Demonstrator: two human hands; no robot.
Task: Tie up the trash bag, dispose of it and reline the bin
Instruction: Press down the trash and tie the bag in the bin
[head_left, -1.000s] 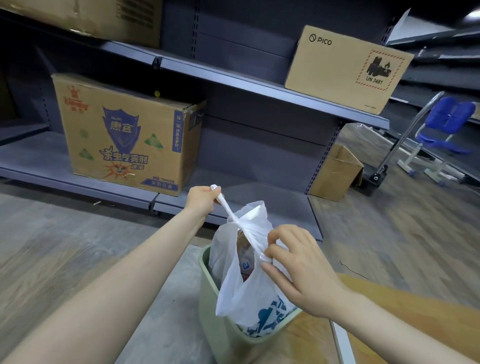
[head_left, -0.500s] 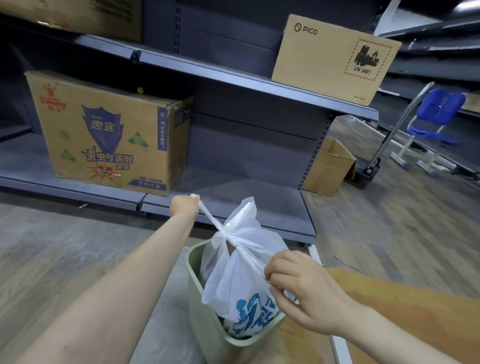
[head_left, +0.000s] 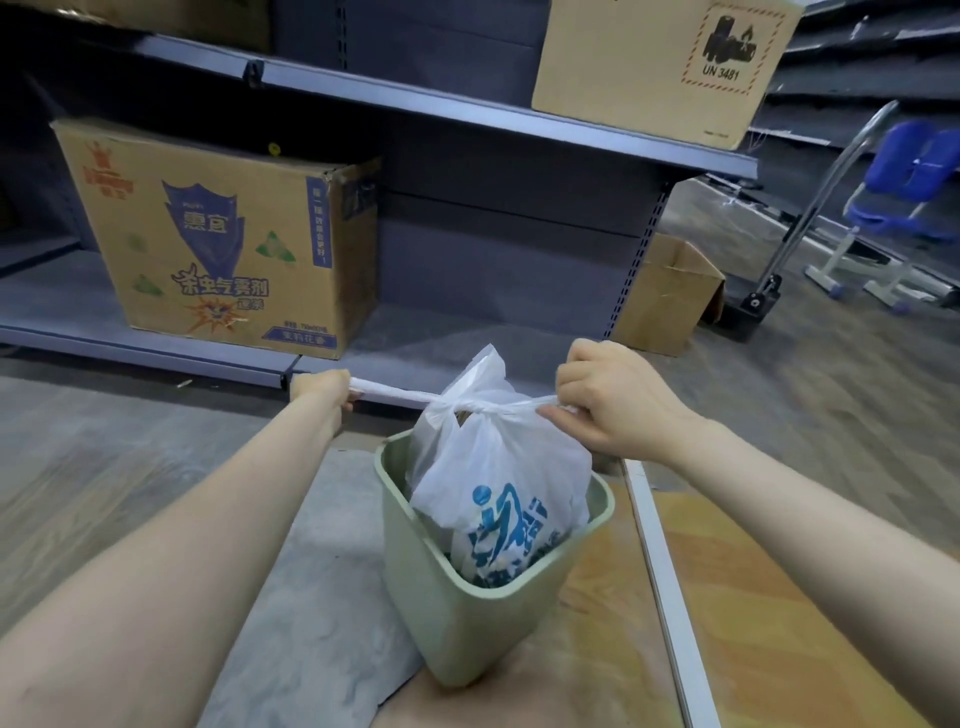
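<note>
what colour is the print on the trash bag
Blue, on the white trash bag, clearest in the head view.

trash bag (head_left: 498, 483) in bin (head_left: 415, 582) | printed box (head_left: 218, 234) behind-left on shelf (head_left: 457, 332)

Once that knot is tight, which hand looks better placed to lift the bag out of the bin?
Probably the right hand. It pinches its twisted handle close beside the knot, almost over the white bag in the green bin. The left hand grips the other handle farther out to the side.
</note>
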